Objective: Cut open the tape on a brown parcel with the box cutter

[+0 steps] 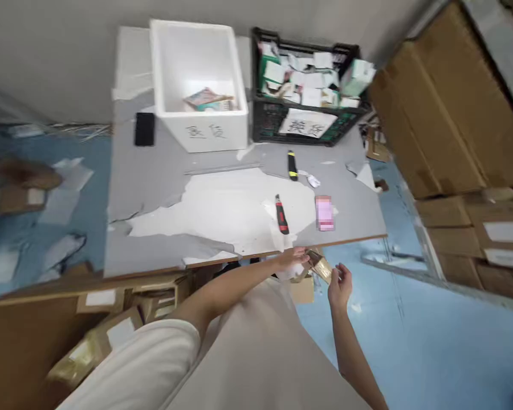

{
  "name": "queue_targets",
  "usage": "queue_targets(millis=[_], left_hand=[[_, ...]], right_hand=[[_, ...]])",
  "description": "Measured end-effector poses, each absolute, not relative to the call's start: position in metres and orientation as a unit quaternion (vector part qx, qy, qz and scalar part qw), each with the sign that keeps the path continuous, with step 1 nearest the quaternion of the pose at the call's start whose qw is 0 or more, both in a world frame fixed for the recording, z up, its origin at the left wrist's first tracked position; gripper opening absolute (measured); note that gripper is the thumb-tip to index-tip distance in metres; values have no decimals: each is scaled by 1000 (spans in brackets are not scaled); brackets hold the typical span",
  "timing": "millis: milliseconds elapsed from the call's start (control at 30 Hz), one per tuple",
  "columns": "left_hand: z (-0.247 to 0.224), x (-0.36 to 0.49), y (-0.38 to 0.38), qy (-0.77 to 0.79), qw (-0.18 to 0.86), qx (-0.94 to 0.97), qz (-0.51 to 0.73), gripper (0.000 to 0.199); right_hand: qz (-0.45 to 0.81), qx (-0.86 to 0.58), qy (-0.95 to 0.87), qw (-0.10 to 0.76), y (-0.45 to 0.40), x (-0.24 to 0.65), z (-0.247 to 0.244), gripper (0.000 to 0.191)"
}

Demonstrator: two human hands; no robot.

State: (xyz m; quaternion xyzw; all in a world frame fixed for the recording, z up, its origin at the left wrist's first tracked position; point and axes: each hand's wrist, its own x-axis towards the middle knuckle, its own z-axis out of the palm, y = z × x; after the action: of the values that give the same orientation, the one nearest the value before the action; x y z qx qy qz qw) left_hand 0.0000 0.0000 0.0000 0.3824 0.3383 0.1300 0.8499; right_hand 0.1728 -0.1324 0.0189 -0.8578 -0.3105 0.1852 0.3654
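A small brown cardboard box (324,270) with shiny tape on it is held between my hands, just off the front edge of the table. My right hand (341,286) grips its right end with thumb and fingers. At the box's left end, the fingers of my left hand (293,259) close on its edge, which looks opened. On the table near my left hand lies a red and black utility knife (281,215). To its right is a small pink packet (324,213), blurred out. Farther back sits a black and yellow utility knife (292,165).
A white foam bin (214,132) and a black crate (265,122) full of small boxes stand at the table's back. A black phone (144,129) lies left. Cardboard boxes (453,228) are stacked right; taped parcels (119,331) sit below left. Torn white paper (226,205) covers the tabletop's middle.
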Motion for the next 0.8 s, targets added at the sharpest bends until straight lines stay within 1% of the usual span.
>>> queue_targets(millis=[100, 200, 300, 367, 467, 567, 667, 733, 800], left_hand=[[4, -46, 25, 390, 806, 377, 237, 78], [8, -108, 34, 463, 731, 360, 349, 68], [10, -180, 19, 552, 627, 310, 453, 63], [8, -227, -5, 616, 546, 260, 505, 61], [0, -286, -57, 697, 446, 176, 534, 56], [-14, -330, -118, 758, 407, 106, 498, 52], [-26, -365, -183, 787, 398, 59, 468, 50], [-33, -390, -227, 790, 394, 32, 469, 49], [-43, -417, -273, 800, 393, 11, 453, 48]], right_hand=[[306, -763, -442, 360, -41, 149, 18, 47], [403, -655, -553, 320, 40, 107, 18, 42], [453, -565, -638, 261, 99, 47, 22, 34], [483, -508, -678, 222, 121, -2, 26, 32], [520, -428, -720, 166, 125, -83, 31, 31], [517, -332, -787, 60, 98, -163, 34, 30], [448, -181, -872, -80, 54, -235, 36, 29], [380, -85, -909, -146, 23, -281, 34, 30], [328, -27, -923, -200, -6, -328, 25, 32]])
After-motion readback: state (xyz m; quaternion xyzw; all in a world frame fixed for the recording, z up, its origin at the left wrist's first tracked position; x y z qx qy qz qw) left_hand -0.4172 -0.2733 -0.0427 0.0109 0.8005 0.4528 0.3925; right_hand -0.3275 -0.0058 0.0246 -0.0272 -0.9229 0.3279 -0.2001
